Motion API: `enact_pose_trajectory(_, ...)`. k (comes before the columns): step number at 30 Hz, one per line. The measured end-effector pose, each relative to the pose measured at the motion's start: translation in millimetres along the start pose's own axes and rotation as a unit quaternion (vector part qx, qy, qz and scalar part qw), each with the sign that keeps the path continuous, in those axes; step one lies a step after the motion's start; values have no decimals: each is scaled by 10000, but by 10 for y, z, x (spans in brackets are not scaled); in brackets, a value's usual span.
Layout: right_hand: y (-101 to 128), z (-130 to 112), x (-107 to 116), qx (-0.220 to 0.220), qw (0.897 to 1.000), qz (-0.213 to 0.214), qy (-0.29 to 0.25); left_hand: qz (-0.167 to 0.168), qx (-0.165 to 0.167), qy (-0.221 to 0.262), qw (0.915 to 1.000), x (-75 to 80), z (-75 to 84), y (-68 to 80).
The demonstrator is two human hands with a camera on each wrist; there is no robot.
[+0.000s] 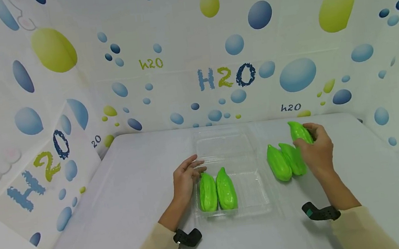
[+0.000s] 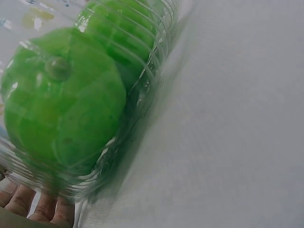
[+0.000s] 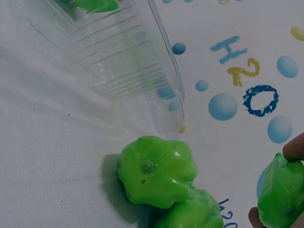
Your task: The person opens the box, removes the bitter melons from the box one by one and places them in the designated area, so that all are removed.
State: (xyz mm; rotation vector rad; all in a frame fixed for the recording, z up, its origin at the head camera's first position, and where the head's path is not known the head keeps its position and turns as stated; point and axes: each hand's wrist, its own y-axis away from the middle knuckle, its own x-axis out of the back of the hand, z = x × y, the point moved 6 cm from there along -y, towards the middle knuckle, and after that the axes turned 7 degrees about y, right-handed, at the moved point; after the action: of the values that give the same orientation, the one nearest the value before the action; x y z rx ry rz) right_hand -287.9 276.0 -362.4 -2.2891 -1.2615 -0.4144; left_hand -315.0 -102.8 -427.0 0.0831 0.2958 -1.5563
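My right hand (image 1: 316,149) pinches a ridged, glossy green pepper (image 1: 299,131) between thumb and fingers. In the right wrist view, this held pepper (image 3: 281,192) shows at the right edge. Just left of that hand lie two more green peppers (image 1: 279,163) (image 1: 295,159), side by side on the table. A clear plastic box (image 1: 247,189) with its lid (image 1: 222,144) folded back stands in the middle. Two green peppers (image 1: 208,192) (image 1: 226,189) lie in its left half, tips toward the lid. My left hand (image 1: 184,181) rests at the box's left rim, its loosely extended fingers (image 2: 45,206) against the clear wall.
A white cloth covers the table (image 1: 135,183). Behind it and at both sides hang white sheets (image 1: 171,27) printed with blue and green drops and H2O lettering. Each wrist wears a black camera (image 1: 188,237) on a strap.
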Motion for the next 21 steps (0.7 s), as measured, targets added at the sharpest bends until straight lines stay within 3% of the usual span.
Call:
enact_pose_trajectory(11, -34, 65, 54, -92, 9993, 346, -50, 15, 0, -4, 10000, 2, 8, 0)
enact_pose_trajectory(21, -57, 194, 54, -149, 9995, 292, 40, -24, -12, 27, 10000, 4, 4, 4)
